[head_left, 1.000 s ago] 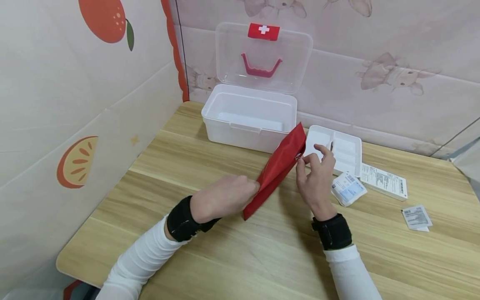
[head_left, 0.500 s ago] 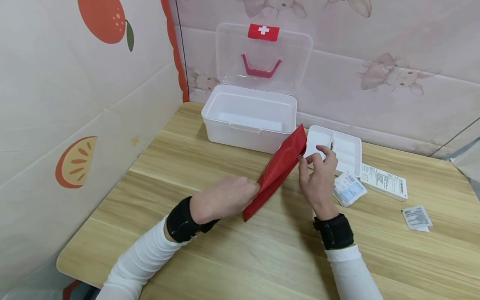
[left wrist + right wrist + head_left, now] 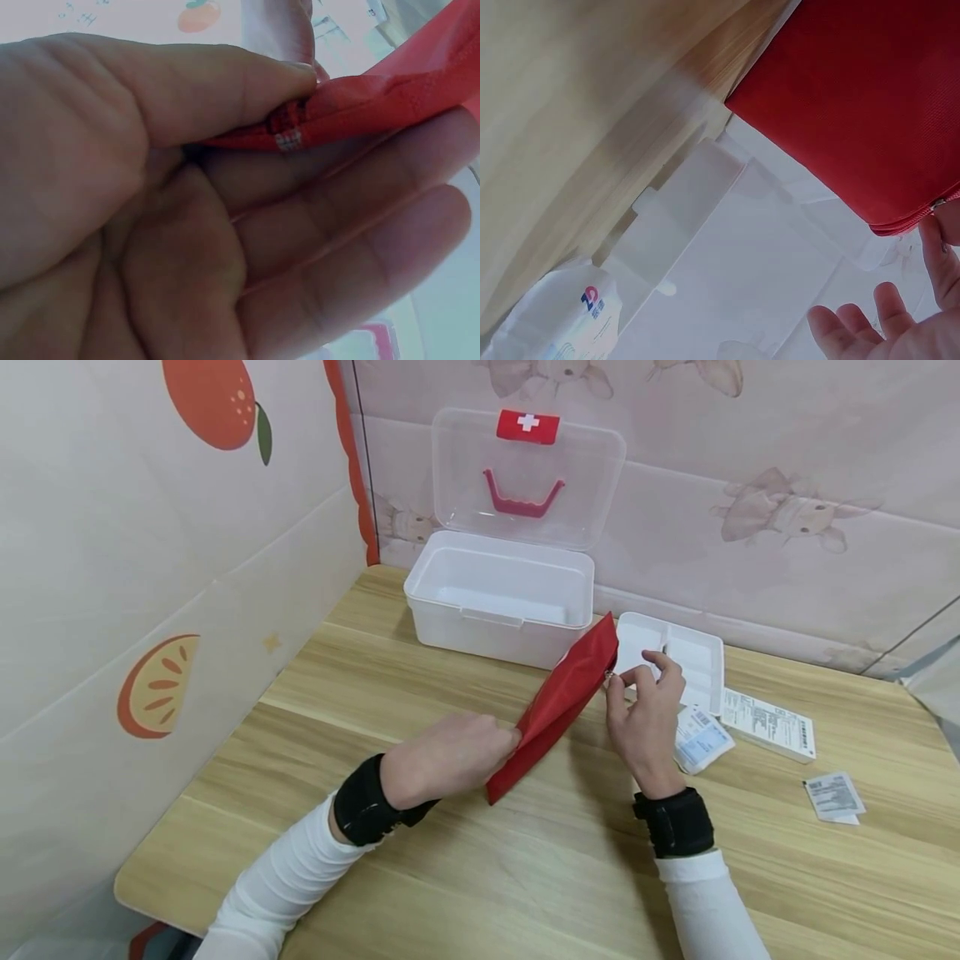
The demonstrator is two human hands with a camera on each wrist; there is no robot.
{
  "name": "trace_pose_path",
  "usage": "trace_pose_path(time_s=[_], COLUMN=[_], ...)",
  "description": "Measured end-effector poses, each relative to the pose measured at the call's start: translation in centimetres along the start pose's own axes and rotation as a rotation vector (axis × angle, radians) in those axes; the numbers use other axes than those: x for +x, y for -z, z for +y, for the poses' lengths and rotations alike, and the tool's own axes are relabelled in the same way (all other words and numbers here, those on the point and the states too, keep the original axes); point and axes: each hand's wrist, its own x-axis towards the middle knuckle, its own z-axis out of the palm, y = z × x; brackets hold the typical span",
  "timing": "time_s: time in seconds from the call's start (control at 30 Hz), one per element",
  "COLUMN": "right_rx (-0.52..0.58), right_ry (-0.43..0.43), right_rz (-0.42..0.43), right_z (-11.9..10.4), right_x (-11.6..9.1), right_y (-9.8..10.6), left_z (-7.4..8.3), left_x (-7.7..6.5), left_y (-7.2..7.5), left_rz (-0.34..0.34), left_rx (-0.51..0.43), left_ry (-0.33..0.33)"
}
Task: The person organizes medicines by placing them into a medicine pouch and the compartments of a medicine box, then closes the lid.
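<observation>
A red zippered pouch (image 3: 562, 693) stands tilted on edge above the wooden table, in front of the white box. My left hand (image 3: 450, 758) pinches its near end between thumb and fingers; in the left wrist view the thumb (image 3: 232, 86) presses on the red fabric. At the pouch's far end my right hand (image 3: 648, 727) pinches the small metal zipper pull (image 3: 938, 203) between thumb and index finger, its other fingers spread. The zipper runs along the pouch's upper edge. What the pouch contains is hidden.
Behind the pouch stands a white first-aid box (image 3: 480, 631) with its clear lid (image 3: 465, 468) raised. To the right lie a white compartment tray (image 3: 693, 660), a plastic-wrapped packet (image 3: 703, 739), a printed flat box (image 3: 772, 725) and small sachets (image 3: 832, 796). Walls border the table left and back.
The right hand has shifted slightly right and nearer with the zipper pull, and the pouch's far end has swung a little the same way. The left hand has stayed almost still.
</observation>
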Motion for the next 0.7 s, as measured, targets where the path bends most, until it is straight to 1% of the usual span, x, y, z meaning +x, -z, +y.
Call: trace_pose_path(time_s=[0.3,0.53,0.7], right_rx=[-0.017,-0.02,-0.012], right_ry=[-0.002,-0.015,-0.029], right_rz=[0.019,0.009,0.001], right_z=[0.59,0.81,0.91], right_x=[0.25,0.38,0.52], right_y=[0.31,0.48,0.64], left_z=[-0.12,-0.16,-0.15], left_x=[0.07,0.13,0.11], left_y=[-0.08,-0.06,0.04], left_rz=[-0.003,-0.001,-0.014], left_rx=[0.009,0.009,0.011], left_ry=[-0.011,-0.015,-0.008])
